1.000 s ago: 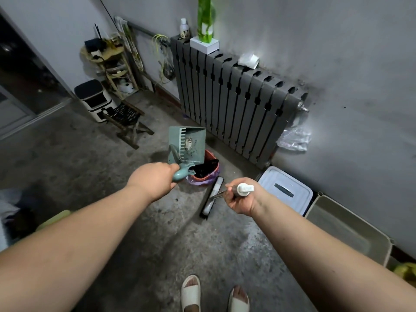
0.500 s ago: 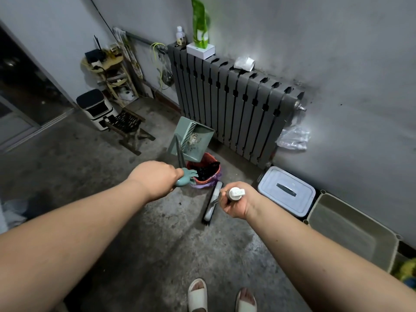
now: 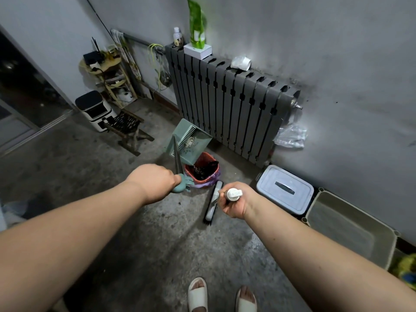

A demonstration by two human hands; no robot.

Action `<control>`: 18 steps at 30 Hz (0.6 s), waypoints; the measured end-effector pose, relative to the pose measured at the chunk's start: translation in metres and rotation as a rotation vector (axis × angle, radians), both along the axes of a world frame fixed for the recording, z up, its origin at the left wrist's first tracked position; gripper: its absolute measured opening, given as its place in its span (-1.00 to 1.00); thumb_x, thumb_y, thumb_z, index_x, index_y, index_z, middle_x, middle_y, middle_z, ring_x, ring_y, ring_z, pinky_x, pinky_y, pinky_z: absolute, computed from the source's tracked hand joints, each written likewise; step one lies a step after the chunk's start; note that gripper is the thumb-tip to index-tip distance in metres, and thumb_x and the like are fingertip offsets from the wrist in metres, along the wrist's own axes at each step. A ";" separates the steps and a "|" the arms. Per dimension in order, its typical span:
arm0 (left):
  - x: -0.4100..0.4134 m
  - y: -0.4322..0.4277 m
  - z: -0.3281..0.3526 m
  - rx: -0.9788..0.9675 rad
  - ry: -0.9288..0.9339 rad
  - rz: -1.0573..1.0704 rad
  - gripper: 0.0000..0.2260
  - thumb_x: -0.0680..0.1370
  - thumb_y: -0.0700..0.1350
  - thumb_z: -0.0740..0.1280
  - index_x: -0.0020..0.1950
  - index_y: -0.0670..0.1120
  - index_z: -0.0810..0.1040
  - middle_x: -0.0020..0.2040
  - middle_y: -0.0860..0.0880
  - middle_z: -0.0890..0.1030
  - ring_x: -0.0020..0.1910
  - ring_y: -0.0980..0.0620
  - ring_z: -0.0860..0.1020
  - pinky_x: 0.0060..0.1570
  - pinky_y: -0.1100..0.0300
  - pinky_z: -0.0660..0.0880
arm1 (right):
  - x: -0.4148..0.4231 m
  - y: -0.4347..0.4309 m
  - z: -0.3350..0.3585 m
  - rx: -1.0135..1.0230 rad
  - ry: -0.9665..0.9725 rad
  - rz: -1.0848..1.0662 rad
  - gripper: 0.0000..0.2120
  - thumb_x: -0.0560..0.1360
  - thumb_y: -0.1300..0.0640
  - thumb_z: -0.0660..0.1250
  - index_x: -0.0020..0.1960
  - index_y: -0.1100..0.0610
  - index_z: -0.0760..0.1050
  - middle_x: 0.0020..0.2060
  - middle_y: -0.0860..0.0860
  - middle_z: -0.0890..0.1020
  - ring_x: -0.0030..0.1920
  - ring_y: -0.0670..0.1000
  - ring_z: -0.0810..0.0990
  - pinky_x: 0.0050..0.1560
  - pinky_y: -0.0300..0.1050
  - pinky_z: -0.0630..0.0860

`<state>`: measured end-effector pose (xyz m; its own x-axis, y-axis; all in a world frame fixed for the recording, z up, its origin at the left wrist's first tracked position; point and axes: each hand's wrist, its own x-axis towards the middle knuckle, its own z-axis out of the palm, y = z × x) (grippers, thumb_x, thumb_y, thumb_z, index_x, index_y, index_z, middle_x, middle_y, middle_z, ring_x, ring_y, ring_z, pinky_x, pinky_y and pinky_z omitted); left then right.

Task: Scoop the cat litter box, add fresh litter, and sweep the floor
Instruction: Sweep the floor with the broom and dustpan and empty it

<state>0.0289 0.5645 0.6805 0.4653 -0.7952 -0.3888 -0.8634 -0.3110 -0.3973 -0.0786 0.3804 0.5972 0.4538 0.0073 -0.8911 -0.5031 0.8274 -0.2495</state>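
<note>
My left hand point(image 3: 155, 180) grips the handle of a green long-handled dustpan point(image 3: 191, 140). The pan is tipped above a small red bin point(image 3: 202, 168) lined with a purple bag, with debris still lying in the pan. My right hand point(image 3: 233, 204) holds the white-capped top of a broom handle. The broom's head point(image 3: 212, 202) rests on the concrete floor right of the bin. A grey-green litter box point(image 3: 349, 228) stands by the wall at the right. A lidded white container point(image 3: 284, 190) sits beside it.
A dark radiator point(image 3: 229, 102) lines the wall behind the bin, with a green bag point(image 3: 197, 30) and a bottle on top. A small folding stool point(image 3: 127, 129), a white appliance point(image 3: 94, 110) and a shelf rack point(image 3: 110, 75) stand at the back left. My sandalled feet point(image 3: 221, 296) are at the bottom.
The dustpan has tilted further over the red bin, its corner dipping toward the opening. My right hand with the broom handle has barely shifted.
</note>
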 end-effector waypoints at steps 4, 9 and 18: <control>-0.001 0.003 0.000 0.016 -0.002 -0.014 -0.80 0.58 -0.14 0.10 0.17 -0.02 0.40 0.02 -0.06 0.59 0.00 -0.12 0.58 -0.19 0.07 0.44 | -0.001 -0.001 -0.001 0.010 -0.019 -0.013 -0.75 0.49 0.35 0.12 -0.36 0.20 0.31 -0.68 0.06 0.34 -0.72 -0.03 0.39 -0.67 -0.32 0.40; -0.006 0.003 -0.003 0.063 -0.009 -0.021 -0.79 0.58 -0.16 0.10 0.17 -0.03 0.41 0.02 -0.06 0.58 -0.01 -0.13 0.57 -0.22 0.08 0.39 | -0.003 0.001 -0.001 0.018 -0.021 -0.003 -0.77 0.48 0.35 0.13 -0.34 0.21 0.33 -0.66 0.07 0.37 -0.71 -0.02 0.40 -0.67 -0.31 0.40; -0.016 0.003 -0.003 0.104 -0.027 -0.011 -0.78 0.58 -0.18 0.08 0.19 -0.04 0.40 0.05 -0.08 0.57 0.02 -0.15 0.57 -0.21 0.09 0.35 | -0.004 0.000 0.004 0.037 -0.028 -0.011 -0.74 0.49 0.35 0.11 -0.37 0.22 0.32 -0.67 0.06 0.36 -0.71 -0.03 0.41 -0.68 -0.31 0.40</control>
<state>0.0127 0.5671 0.6777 0.4681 -0.7563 -0.4571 -0.8553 -0.2575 -0.4497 -0.0825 0.3801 0.6014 0.4784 0.0350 -0.8774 -0.4873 0.8418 -0.2321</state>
